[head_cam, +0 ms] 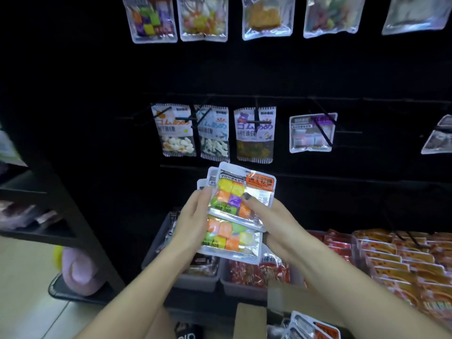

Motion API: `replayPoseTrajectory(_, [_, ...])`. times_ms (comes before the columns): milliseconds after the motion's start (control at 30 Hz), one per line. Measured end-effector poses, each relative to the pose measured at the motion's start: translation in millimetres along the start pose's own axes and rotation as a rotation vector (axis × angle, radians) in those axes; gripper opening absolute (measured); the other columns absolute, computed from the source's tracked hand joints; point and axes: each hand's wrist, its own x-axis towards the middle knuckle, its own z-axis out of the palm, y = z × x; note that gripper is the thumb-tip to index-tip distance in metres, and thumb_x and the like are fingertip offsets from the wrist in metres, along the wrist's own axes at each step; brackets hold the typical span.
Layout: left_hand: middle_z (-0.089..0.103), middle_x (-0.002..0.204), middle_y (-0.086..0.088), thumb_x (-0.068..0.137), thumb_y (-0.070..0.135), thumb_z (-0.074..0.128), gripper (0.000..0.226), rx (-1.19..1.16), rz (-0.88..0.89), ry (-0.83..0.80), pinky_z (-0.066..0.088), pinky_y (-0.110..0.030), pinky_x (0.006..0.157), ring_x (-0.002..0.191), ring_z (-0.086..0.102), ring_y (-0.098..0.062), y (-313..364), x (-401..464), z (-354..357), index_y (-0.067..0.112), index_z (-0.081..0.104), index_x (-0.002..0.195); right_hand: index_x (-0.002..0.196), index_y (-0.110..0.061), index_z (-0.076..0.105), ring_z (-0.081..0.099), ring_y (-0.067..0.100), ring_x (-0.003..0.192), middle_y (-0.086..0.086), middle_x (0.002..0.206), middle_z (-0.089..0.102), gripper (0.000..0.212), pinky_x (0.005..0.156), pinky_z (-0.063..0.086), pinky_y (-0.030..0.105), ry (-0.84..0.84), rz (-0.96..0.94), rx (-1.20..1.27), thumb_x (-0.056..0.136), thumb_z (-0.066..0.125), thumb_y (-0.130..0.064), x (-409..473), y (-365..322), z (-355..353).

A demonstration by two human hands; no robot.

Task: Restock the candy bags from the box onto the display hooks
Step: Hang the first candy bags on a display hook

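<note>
I hold a small stack of clear candy bags [234, 199] with coloured cube sweets in front of the black display wall. My left hand [193, 216] grips the stack's left edge. My right hand [271, 221] holds it from the right, thumb pressed on the top bag. A lower bag [230, 237] of the stack hangs below my hands. The cardboard box [252, 319] sits at the bottom right, with more bags [310, 326] inside. Display hooks [322, 128] stick out of the wall above, most carrying candy bags [254, 133].
Grey bins [195, 281] of dark and red snack packs stand below my hands. Orange packets [401, 260] fill the right shelf. A dark shelf unit [49, 231] stands at the left, with a pink object [80, 272] on a low base.
</note>
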Motion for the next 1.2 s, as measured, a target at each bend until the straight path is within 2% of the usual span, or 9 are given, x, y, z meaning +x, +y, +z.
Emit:
replayPoseTrajectory(133, [0.075,0.101,-0.009,0.108,0.047,0.043,0.040,0.025,0.006,0.076,0.059,-0.031,0.076,0.086,0.074,-0.014,10.0,4.8,-13.9,0.016,0.069,0.107,0.124,-0.023,0.069,0.076,0.023,0.107,-0.001,0.114,0.079,0.026,0.101,0.057,0.053,0.043,-0.027,-0.018,0.101,0.066,-0.033,3.4,-7.7,18.6])
replayPoseTrajectory(233, [0.075,0.098,-0.012,0.103,0.049,0.054,0.038,0.019,0.000,0.083,0.056,-0.030,0.066,0.080,0.073,-0.016,19.2,5.8,-26.8,0.013,0.068,0.104,0.121,-0.028,0.069,0.075,0.018,0.108,-0.006,0.113,0.079,0.024,0.104,0.055,0.052,0.051,-0.075,-0.100,0.099,0.068,-0.038,5.7,-15.6,33.4])
replayPoseTrajectory(333, [0.079,0.095,0.000,0.093,0.035,0.076,0.019,0.024,0.023,0.046,0.060,-0.031,0.066,0.081,0.078,-0.017,30.5,2.5,-45.5,0.023,0.068,0.105,0.123,-0.032,0.069,0.072,0.013,0.112,-0.012,0.117,0.077,0.026,0.109,0.051,0.049,0.019,-0.156,-0.215,0.098,0.069,-0.039,6.8,-28.2,47.5])
replayPoseTrajectory(433, [0.080,0.099,-0.001,0.077,0.013,0.090,0.042,0.066,0.046,-0.005,0.065,-0.038,0.073,0.086,0.079,-0.022,40.3,1.0,-71.2,0.021,0.067,0.111,0.124,-0.031,0.068,0.072,0.013,0.114,-0.011,0.120,0.076,0.022,0.110,0.050,0.049,-0.037,-0.205,-0.286,0.102,0.065,-0.033,6.4,-42.6,60.3])
replayPoseTrajectory(533, [0.080,0.101,-0.003,0.075,0.010,0.092,0.046,0.085,0.057,0.008,0.064,-0.046,0.082,0.090,0.079,-0.027,47.8,0.6,-100.2,0.019,0.067,0.112,0.118,-0.033,0.071,0.071,0.005,0.110,-0.015,0.117,0.076,0.018,0.110,0.050,0.045,-0.061,-0.274,-0.391,0.104,0.061,-0.029,5.3,-59.6,71.0])
replayPoseTrajectory(667, [0.080,0.100,-0.005,0.079,0.011,0.088,0.039,0.039,0.102,0.133,0.063,-0.040,0.074,0.087,0.079,-0.026,56.3,2.7,-138.5,0.016,0.067,0.111,0.114,-0.031,0.072,0.072,0.006,0.107,-0.015,0.114,0.077,0.016,0.103,0.054,0.043,-0.102,-0.380,-0.505,0.103,0.062,-0.034,-4.9,-91.4,85.0])
replayPoseTrajectory(833, [0.080,0.103,-0.005,0.082,0.019,0.083,0.034,-0.014,0.273,0.285,0.062,-0.039,0.074,0.089,0.079,-0.025,92.4,12.5,-180.7,0.016,0.067,0.113,0.107,0.000,0.068,0.076,0.015,0.090,0.004,0.100,0.080,0.026,0.084,0.058,0.039,-0.185,-0.522,-0.497,0.102,0.063,-0.025,2.7,-147.8,128.7])
replayPoseTrajectory(1000, [0.078,0.103,0.008,0.083,0.026,0.082,0.033,-0.030,0.443,0.359,0.059,-0.028,0.076,0.091,0.077,-0.011,134.1,30.5,-198.8,0.022,0.066,0.111,0.105,-0.028,0.072,0.073,0.009,0.095,-0.016,0.094,0.079,0.008,0.101,0.055,0.051,-0.194,-0.543,-0.291,0.098,0.071,-0.023,38.2,-213.8,193.4])
replayPoseTrajectory(1200, [0.076,0.095,0.018,0.088,0.021,0.081,0.027,0.003,0.485,0.317,0.054,-0.012,0.066,0.085,0.073,0.000,153.8,71.2,-190.7,0.026,0.066,0.110,0.107,-0.027,0.070,0.066,0.019,0.114,-0.006,0.114,0.074,0.012,0.106,0.052,0.057,-0.208,-0.534,-0.257,0.096,0.074,-0.029,74.5,-255.5,249.5])
